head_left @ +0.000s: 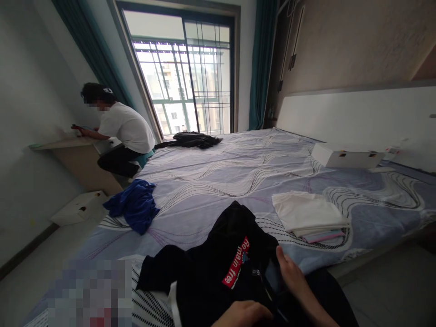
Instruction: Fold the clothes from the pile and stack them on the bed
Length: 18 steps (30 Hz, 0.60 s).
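A black T-shirt [204, 268] with a red "Remain free" print lies spread on the bed right in front of me. My right hand [293, 277] grips a dark phone [272, 277] by its side, over the right part of the shirt. Low in the view, my left hand [247, 313] rests palm down by the phone's lower end, fingers loosely stretched over the black cloth. Its fingertips are dim against the dark fabric, and whether they touch the phone I cannot tell. A white strip [175, 304] shows at the shirt's lower left edge.
On the patterned bed [218, 172] lie a crumpled blue garment [134, 204], folded pale clothes [308, 213], dark clothing [194, 140] and a white box [347, 156]. A person [126, 127] in a white top sits at a desk [78, 159]. Another white box [80, 206] stands on the floor.
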### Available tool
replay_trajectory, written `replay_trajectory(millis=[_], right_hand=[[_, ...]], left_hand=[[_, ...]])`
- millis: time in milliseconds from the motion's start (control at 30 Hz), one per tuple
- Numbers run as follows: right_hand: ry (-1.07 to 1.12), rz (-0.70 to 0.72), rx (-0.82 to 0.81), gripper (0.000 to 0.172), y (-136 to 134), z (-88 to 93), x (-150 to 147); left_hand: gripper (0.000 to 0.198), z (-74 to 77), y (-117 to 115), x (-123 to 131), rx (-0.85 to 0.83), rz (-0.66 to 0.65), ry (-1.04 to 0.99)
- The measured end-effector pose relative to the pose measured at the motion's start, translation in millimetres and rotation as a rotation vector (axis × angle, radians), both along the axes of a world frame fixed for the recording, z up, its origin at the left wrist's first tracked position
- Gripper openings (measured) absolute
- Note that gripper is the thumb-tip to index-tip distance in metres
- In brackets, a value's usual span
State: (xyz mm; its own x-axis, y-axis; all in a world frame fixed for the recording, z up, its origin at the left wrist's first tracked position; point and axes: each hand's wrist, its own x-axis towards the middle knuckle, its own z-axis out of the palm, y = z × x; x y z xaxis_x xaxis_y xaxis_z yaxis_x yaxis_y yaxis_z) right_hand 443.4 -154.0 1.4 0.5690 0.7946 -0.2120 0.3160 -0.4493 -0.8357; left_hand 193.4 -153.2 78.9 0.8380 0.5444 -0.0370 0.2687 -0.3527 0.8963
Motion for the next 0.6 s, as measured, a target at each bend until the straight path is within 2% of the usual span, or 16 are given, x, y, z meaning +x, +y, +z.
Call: replay_trajectory(millis=[33,67,133,167,200,267,300,367,433,533,600], right_hand=[[0.095,0.033,-0.063,0.058,-7,-4.2,-3],[0.149,0.053,-0.090,0.057,-11,-6.8,-7],[0.112,0.048,-0.058,0.054,-12,-7.8,-18],[0.044,0.038,-0.023,0.059,-7,-7.0,-25],[-0.036,0.033,0.017,0.070,0,-5.9,-32],[-0.178,0.051,0.064,0.083,23,-2.8,-46],[-0.231,0.080,0.059,0.080,37,-0.4,-51],[-0.323,0.171,0.032,0.065,69,8.9,-59],[-0.397,0.299,0.061,0.053,105,26.2,-66],[-0.432,0.534,0.306,0.051,161,64.9,-83],[-0.417,0.757,0.483,0.055,194,90.3,-100]], left_hand=[[0.024,-0.2,11,4,0.026,0.017,-0.004],[0.027,0.3,27,4,0.098,0.134,0.015],[0.029,0.7,68,-7,0.323,0.562,0.146],[0.031,-0.5,89,-16,0.430,0.714,0.271],[0.037,-2.8,109,-26,0.479,0.813,0.417],[0.045,-9.8,135,-45,0.447,0.750,0.593],[0.041,-14.0,139,-53,0.393,0.676,0.609],[0.028,-23.2,129,-61,0.273,0.555,0.516],[0.027,-34.8,98,-56,0.163,0.576,0.352],[0.044,-56.4,37,-19,-0.053,0.735,0.053],[0.059,-64.5,6,14,-0.269,0.773,-0.142]])
